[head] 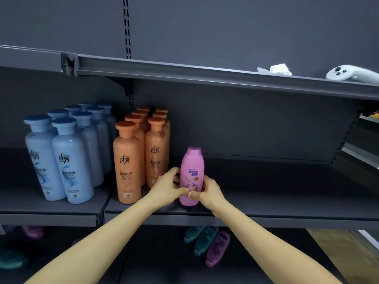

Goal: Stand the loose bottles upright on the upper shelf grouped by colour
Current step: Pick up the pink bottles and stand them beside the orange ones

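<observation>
Both hands, left hand [167,184] and right hand [207,191], grip the upright pink bottle [191,175] beside orange bottles [141,152]

Middle shelf: eight pale blue plastic bottles with blue caps [71,160], at least seven orange plastic bottles with orange caps [128,160] (rear caps overlap), and one pink plastic bottle [191,175]. Lower shelf: three teal bottles [193,234] and two purple bottles [218,249], the left-hand ones dim. Top shelf: one white handheld controller [348,73], one crumpled white scrap [276,69].
</observation>
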The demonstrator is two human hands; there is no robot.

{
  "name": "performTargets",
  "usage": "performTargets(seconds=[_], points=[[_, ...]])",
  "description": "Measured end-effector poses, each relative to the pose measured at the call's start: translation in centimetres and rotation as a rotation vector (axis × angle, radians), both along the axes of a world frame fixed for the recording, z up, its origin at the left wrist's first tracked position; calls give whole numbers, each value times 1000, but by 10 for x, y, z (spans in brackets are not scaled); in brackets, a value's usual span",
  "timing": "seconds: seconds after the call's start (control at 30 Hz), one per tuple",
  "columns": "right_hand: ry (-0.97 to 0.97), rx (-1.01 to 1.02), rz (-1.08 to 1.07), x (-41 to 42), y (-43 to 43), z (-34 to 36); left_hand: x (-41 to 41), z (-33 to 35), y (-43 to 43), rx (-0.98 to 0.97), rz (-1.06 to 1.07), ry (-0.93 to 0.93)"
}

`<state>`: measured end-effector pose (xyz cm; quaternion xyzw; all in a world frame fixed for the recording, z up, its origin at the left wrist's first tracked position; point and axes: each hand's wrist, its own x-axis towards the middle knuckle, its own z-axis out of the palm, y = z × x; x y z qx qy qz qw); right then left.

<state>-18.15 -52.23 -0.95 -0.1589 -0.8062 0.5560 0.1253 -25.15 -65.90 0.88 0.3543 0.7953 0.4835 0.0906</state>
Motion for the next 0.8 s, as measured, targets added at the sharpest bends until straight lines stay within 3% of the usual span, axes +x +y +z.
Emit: performTargets(seconds=[0.23,0.43,0.8], points=[[-17,21,-32,-12,10,-4,-9,-13,7,-80,34,-33],[-41,24,-69,-22,18,-2,-11,-23,11,-56,21,-127],[-51,52,-86,-40,23,-6,-17,-32,13,-27,20,-127]])
